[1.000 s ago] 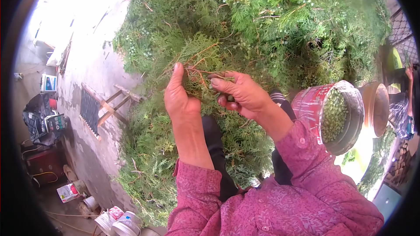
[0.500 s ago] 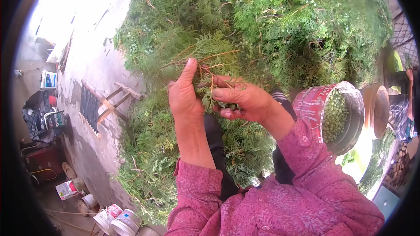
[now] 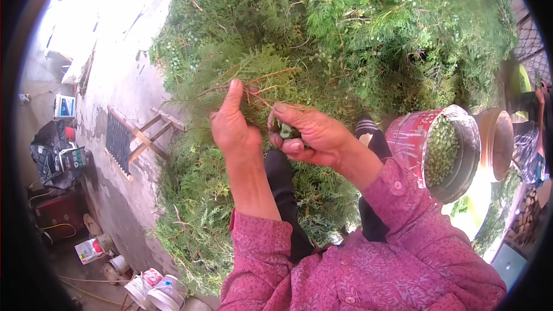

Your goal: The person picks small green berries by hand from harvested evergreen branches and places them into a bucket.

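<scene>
My left hand [image 3: 237,124] is closed around the stems of a feathery evergreen sprig [image 3: 275,74], thumb pointing up; its reddish twigs fan out beyond the fingers. Close beside it on the right, my right hand [image 3: 317,137] curls its fingers round a few small green cones [image 3: 289,132]. Its thumb and fingertip meet near the end of one of the sprig's twigs; whether they pinch it I cannot make out. Both hands are above a large heap of cut evergreen branches [image 3: 368,40].
A red metal bucket [image 3: 398,138] to my right holds many green cones [image 3: 440,155]. Beside it stands a tan round container [image 3: 495,144]. At left a small wooden folding stool [image 3: 144,138] rests on the concrete floor, with white buckets [image 3: 166,294] lower down.
Both hands have shifted a little to the left with the sprig. My right hand's fingers have curled in, and the leafy bits around them no longer show.
</scene>
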`<state>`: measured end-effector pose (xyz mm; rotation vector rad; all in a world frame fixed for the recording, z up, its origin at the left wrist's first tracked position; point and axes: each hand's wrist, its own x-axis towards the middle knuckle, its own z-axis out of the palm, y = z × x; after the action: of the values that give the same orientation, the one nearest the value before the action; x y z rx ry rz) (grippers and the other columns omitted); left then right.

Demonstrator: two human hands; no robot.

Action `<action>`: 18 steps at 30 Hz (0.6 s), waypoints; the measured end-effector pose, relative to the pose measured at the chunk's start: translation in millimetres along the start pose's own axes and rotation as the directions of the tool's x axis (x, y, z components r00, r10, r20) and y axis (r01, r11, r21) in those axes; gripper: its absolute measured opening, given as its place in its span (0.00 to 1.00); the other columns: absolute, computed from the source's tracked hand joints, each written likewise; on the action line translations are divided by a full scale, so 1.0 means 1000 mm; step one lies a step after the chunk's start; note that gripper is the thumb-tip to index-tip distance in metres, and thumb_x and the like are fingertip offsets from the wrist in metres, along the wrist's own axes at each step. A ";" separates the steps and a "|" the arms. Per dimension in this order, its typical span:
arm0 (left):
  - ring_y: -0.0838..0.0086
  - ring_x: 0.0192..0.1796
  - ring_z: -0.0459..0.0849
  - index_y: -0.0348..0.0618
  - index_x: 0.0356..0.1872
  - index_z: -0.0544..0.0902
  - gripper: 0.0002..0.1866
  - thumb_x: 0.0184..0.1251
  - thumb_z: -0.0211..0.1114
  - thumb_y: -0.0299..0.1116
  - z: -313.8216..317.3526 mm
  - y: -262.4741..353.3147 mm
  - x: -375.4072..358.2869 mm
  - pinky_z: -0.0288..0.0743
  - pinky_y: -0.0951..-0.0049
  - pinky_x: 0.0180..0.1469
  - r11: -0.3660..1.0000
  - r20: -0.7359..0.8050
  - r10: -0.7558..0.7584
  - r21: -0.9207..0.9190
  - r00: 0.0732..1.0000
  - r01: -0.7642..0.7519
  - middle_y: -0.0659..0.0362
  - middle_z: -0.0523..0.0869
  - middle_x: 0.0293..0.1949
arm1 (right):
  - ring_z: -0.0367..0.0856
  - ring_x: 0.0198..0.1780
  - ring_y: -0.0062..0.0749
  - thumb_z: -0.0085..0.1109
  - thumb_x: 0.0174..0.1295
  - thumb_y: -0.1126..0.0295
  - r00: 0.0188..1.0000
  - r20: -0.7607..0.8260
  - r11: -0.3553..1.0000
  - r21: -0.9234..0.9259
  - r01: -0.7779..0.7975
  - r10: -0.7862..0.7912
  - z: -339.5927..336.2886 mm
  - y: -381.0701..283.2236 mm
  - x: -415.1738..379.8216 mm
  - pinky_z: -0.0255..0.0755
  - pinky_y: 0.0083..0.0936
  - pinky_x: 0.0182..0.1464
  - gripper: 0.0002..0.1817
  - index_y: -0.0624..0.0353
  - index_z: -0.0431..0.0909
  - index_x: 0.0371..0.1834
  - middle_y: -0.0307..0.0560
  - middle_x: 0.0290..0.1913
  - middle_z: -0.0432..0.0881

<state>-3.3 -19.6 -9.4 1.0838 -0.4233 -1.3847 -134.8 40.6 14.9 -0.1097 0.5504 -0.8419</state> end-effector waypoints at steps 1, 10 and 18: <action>0.66 0.33 0.81 0.35 0.36 0.78 0.08 0.59 0.62 0.29 0.000 0.001 0.000 0.76 0.67 0.36 0.999 -0.015 0.032 0.024 0.999 -0.031 0.53 0.82 0.32 | 0.65 0.14 0.14 0.49 0.64 0.54 1.000 0.002 1.000 0.000 0.001 -0.001 0.000 0.000 0.000 0.54 0.07 0.12 0.16 0.57 0.71 0.34 0.44 0.24 0.74; 0.62 0.34 0.80 0.37 0.38 0.75 0.09 0.62 0.58 0.32 -0.003 0.026 0.011 0.77 0.61 0.36 0.989 -0.246 -0.108 -0.122 0.963 0.079 0.53 0.81 0.32 | 0.67 0.14 0.14 0.49 0.64 0.57 0.973 0.222 0.998 -0.031 -0.063 0.068 -0.007 0.012 -0.013 0.55 0.08 0.11 0.15 0.58 0.70 0.32 0.44 0.24 0.74; 0.65 0.34 0.79 0.41 0.40 0.75 0.11 0.62 0.59 0.36 -0.029 0.007 0.022 0.74 0.65 0.36 0.928 0.186 -0.265 -0.218 0.946 0.303 0.56 0.80 0.35 | 0.77 0.24 0.20 0.50 0.64 0.66 0.975 -0.013 0.966 -0.137 0.220 -0.224 -0.019 -0.007 -0.002 0.61 0.07 0.14 0.10 0.61 0.74 0.41 0.46 0.32 0.79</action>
<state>28.7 -30.2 -25.5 0.8607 -0.2012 -1.7369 -150.2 39.6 2.1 -0.2879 0.6291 -1.0255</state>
